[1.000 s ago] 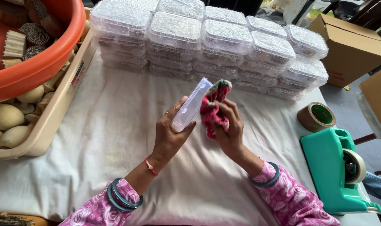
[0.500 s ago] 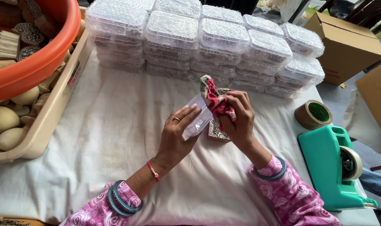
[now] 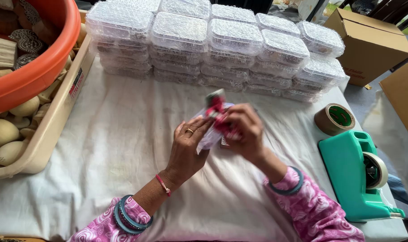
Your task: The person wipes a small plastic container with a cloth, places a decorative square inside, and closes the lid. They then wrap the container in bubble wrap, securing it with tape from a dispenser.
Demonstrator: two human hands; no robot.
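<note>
Two hands: our left hand [image 3: 186, 148] and right hand [image 3: 244, 130] grip a clear pouch [image 3: 208, 134] mid-table, stuffing in red cloth [image 3: 218, 110]; next, we judge, sealing.

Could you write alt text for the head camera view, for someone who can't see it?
Two hands, left hand and right hand, hold a small clear plastic bag with a red item over a white cloth-covered table. Stacked clear plastic boxes stand behind; a teal tape dispenser sits right.
</note>
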